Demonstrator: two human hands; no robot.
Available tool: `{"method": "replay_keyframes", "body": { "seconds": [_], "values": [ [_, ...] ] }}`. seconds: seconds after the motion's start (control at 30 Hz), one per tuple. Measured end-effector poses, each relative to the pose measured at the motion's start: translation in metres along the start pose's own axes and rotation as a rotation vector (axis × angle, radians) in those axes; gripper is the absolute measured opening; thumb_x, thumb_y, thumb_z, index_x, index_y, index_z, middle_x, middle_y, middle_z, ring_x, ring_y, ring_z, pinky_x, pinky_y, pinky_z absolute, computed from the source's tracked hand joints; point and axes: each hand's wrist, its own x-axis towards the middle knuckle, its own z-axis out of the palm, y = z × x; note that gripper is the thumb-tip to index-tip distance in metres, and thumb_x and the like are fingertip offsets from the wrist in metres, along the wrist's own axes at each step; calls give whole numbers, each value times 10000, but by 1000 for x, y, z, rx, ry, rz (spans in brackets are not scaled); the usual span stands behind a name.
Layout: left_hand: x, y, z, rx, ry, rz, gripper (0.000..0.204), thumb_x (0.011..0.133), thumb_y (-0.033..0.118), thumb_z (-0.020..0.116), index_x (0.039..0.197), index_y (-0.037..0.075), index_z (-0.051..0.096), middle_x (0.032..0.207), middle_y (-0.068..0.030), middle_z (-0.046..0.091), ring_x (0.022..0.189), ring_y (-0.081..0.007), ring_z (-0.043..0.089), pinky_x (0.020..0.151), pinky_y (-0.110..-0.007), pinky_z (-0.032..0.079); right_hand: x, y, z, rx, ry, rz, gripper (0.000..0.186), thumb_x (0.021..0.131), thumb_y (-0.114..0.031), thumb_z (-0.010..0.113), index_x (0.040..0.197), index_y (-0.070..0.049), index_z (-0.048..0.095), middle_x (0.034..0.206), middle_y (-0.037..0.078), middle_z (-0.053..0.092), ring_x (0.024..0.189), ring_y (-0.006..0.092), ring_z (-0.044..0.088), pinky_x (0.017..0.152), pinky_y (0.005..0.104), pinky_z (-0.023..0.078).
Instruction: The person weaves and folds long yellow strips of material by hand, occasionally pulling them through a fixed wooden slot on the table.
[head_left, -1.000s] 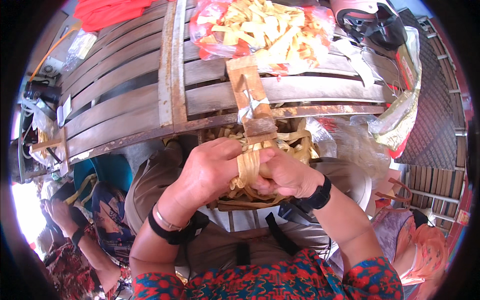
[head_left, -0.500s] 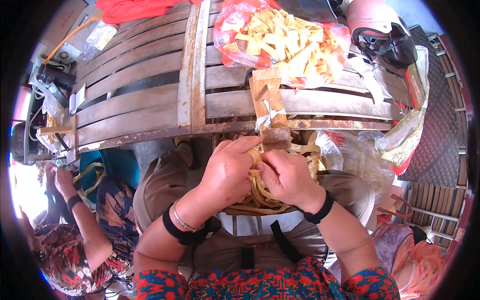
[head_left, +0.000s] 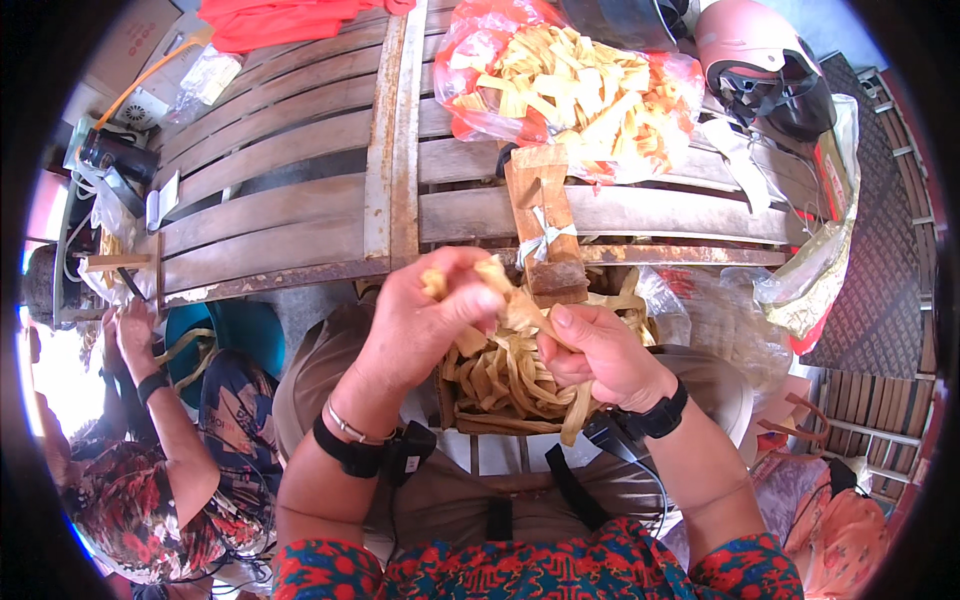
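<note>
Hands are meeting over the lap, both closed on a tangle of tan, ribbon-like strips (head_left: 505, 365). The left hand (head_left: 425, 320) is curling its fingers around the upper end of the strips, pinching a pale piece at the fingertips. The right hand (head_left: 595, 350) is gripping the bundle from the other side, thumb lying along the top, with one strip hanging below the palm. The strips are piling in a shallow basket (head_left: 470, 420) resting on the person's lap, just under the two hands.

A wooden block (head_left: 545, 225), bound with a pale tie, is standing just beyond the hands, leaning against the edge of a slatted wooden counter (head_left: 300, 210). On that counter, farther back, a red plastic bag (head_left: 570, 85) is lying open and holding a heap of yellow and orange cut pieces. A pink helmet (head_left: 760, 70) with a dark visor is sitting to the right of the bag, and a red cloth (head_left: 280, 20) is lying at the far edge. A clear crumpled bag (head_left: 815, 285) is hanging at the right end of the counter.

At the left, another person in a patterned top is sitting low, with a hand (head_left: 130, 335) raised near a small wooden frame (head_left: 115, 262).
</note>
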Motion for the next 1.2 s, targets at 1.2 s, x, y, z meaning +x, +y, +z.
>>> {"method": "replay_keyframes", "body": {
  "seconds": [1.2],
  "values": [
    [-17,16,35,167,-611,47,299,853,230,663,1131,124,640,730,-57,646,596,-138,605,557,-255,471,1,-14,1,-1089,230,-707,92,860,-69,593,800,-3,620,676,68,608,561,135,579,513,274,448]
  ]
}}
